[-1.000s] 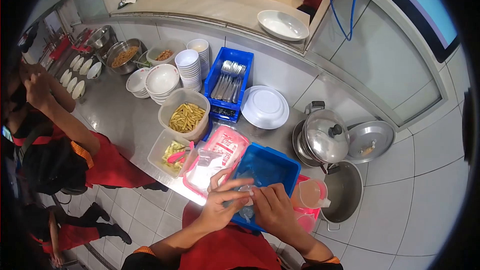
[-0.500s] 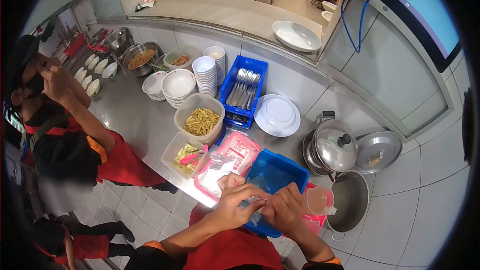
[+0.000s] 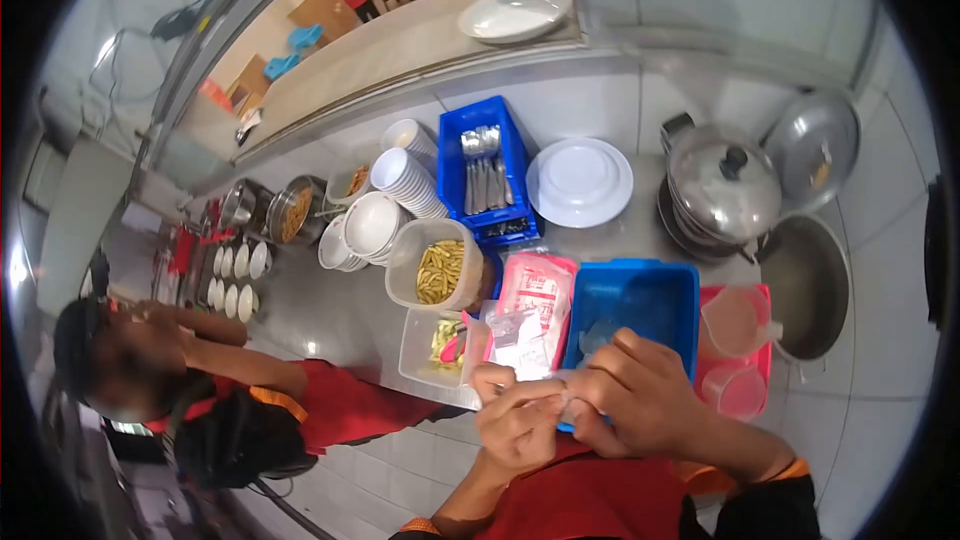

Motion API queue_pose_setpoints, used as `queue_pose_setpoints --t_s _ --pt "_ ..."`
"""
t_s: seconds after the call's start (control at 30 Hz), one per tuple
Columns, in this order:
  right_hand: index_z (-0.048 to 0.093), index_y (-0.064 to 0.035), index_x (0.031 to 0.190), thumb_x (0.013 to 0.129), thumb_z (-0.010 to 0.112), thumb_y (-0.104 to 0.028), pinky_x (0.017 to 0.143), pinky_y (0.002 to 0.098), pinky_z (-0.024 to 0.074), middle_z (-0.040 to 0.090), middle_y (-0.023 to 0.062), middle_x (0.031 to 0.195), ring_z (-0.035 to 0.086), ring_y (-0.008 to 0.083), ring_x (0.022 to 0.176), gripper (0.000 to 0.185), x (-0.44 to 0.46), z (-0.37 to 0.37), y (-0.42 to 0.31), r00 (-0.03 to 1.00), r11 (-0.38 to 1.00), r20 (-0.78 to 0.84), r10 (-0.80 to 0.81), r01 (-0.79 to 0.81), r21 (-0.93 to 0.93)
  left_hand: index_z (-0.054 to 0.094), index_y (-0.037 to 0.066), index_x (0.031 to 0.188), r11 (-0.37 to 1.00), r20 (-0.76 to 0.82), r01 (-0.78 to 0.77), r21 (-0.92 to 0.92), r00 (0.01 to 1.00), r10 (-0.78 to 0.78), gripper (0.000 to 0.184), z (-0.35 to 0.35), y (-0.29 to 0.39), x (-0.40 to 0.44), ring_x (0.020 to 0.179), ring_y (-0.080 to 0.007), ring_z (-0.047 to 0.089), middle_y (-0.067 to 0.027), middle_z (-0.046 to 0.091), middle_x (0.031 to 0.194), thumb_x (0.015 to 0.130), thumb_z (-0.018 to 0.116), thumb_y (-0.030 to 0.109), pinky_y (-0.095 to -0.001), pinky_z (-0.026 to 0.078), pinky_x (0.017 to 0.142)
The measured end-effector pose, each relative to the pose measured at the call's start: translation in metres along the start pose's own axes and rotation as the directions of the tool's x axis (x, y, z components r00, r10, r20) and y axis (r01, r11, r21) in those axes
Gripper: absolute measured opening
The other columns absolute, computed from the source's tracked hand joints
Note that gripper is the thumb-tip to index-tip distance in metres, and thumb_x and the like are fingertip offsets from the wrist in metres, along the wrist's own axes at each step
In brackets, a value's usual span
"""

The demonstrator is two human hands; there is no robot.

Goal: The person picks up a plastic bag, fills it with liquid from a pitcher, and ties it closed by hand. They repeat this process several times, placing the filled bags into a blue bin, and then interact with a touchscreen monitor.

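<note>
My left hand [image 3: 520, 425] and my right hand [image 3: 640, 390] meet over the near edge of a blue bin [image 3: 640, 285]. Both are closed, with fingertips pinched together on a bit of clear plastic [image 3: 566, 390]; it looks like the top of a small plastic bag, mostly hidden by my fingers. More clear plastic [image 3: 598, 333] lies inside the bin. Left of the bin is a pink-and-white printed packet [image 3: 538, 290], with a clear plastic packet [image 3: 520, 335] on top. To the right, a pink tray [image 3: 760, 380] holds two clear plastic cups [image 3: 735, 322].
Tubs of pickled pieces [image 3: 440, 270] and pale chopped pieces [image 3: 430, 350] stand at left, near stacked bowls [image 3: 375, 223]. Behind are a blue cutlery box [image 3: 450, 170], white plates [image 3: 580, 183] and a lidded pot [image 3: 725, 190]. A co-worker [image 3: 340, 410] stands at left.
The view has swung left and tilted, so the counter sits differently in it. My hands stay together, pinching the plastic. The co-worker's arms are still raised toward the head.
</note>
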State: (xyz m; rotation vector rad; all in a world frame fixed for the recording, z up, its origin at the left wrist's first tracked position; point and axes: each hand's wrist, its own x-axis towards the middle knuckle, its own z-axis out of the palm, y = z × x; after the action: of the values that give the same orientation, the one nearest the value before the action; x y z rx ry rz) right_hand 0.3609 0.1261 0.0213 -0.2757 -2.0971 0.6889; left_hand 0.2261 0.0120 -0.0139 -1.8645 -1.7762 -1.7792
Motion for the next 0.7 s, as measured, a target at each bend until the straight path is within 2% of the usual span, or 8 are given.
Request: queue_pose_setpoints --t_s 0.1,0.23,0.4,0.47,0.5,0.53,0.6,0.7 --pt "0.059 -0.0124 0.077 0.067 0.068 -0.027 0.057 0.0299 0.0389 0.049 0.0019 0.077 0.049 0.0217 0.076 0.02 0.012 -0.016 -0.014 0.944 0.944 0.328 -0.035 0.139 -0.3 0.06 0.016 0.089 0.994 0.119 -0.079 0.069 0.99 0.07 0.026 -0.014 -0.003 0.008 0.074 -0.0211 0.039 -0.0013 0.071 0.087 0.072 0.074 0.002 -0.0351 0.03 0.071" --pt "0.058 -0.0125 0.074 0.065 0.068 -0.029 0.056 0.0311 0.0374 0.047 0.0011 0.073 0.049 0.0206 0.074 0.022 0.005 -0.015 -0.017 0.931 0.874 0.359 -0.073 0.233 -0.427 0.058 0.016 0.08 0.983 0.25 -0.155 0.1 0.96 0.126 0.025 -0.022 0.001 0.015 0.076 -0.023 0.037 -0.0012 0.07 0.083 0.067 0.073 0.0 -0.0389 0.029 0.072" --pt "0.057 -0.0113 0.07 0.067 0.068 -0.03 0.052 0.0323 0.0346 0.048 0.0027 0.069 0.05 0.0198 0.067 0.022 -0.002 -0.019 -0.032 0.857 0.773 0.511 0.07 0.277 -0.571 0.062 0.016 0.075 0.973 0.358 -0.22 0.074 0.916 0.18 0.024 -0.022 0.002 0.018 0.075 -0.0231 0.037 0.0008 0.07 0.083 0.059 0.07 0.0 -0.0389 0.029 0.073" --pt "0.057 -0.0111 0.068 0.07 0.065 -0.024 0.051 0.0317 0.0353 0.049 0.003 0.066 0.051 0.0188 0.065 0.016 -0.003 -0.024 -0.034 0.832 0.8 0.546 0.098 0.261 -0.541 0.063 0.017 0.071 0.973 0.341 -0.218 0.08 0.923 0.179 0.021 -0.018 0.001 0.02 0.075 -0.0221 0.038 0.0021 0.071 0.085 0.058 0.07 0.002 -0.0382 0.028 0.075" --pt "0.056 -0.011 0.066 0.073 0.062 -0.019 0.05 0.0311 0.036 0.05 0.0032 0.064 0.051 0.0177 0.063 0.012 0.0 -0.026 -0.033 0.805 0.824 0.586 0.095 0.267 -0.5 0.068 0.018 0.078 0.964 0.362 -0.243 0.103 0.912 0.191 0.012 -0.018 0.001 0.021 0.076 -0.0197 0.044 0.0038 0.071 0.091 0.069 0.066 0.01 -0.0354 0.029 0.078" --pt "0.056 -0.011 0.066 0.073 0.062 -0.019 0.05 0.0311 0.036 0.05 0.0032 0.064 0.051 0.0177 0.063 0.012 -0.001 -0.025 -0.031 0.787 0.832 0.616 0.028 0.323 -0.451 0.068 0.017 0.079 0.956 0.353 -0.273 0.111 0.91 0.218 0.011 -0.016 0.001 0.021 0.078 -0.0201 0.046 0.0039 0.07 0.093 0.069 0.067 0.012 -0.0355 0.029 0.079" --pt "0.057 -0.0105 0.066 0.07 0.063 -0.017 0.048 0.0339 0.0377 0.052 0.0048 0.062 0.052 0.0205 0.059 0.01 -0.002 -0.025 -0.022 0.903 0.906 0.426 -0.053 0.223 -0.36 0.068 0.016 0.08 0.955 0.289 -0.275 0.113 0.929 0.233 0.011 -0.009 -0.002 0.015 0.083 -0.0211 0.049 0.0035 0.068 0.097 0.069 0.067 0.014 -0.0365 0.03 0.081" --pt "0.056 -0.0051 0.061 0.072 0.057 -0.011 0.048 0.0411 0.0386 0.051 0.0106 0.057 0.052 0.0277 0.051 0.012 -0.001 -0.023 -0.007 0.902 0.987 0.417 0.11 -0.049 -0.154 0.067 0.015 0.083 0.964 0.164 -0.253 0.083 0.957 0.237 0.016 0.003 -0.004 0.01 0.095 -0.0241 0.05 0.0023 0.064 0.098 0.067 0.068 0.015 -0.0446 0.031 0.086"
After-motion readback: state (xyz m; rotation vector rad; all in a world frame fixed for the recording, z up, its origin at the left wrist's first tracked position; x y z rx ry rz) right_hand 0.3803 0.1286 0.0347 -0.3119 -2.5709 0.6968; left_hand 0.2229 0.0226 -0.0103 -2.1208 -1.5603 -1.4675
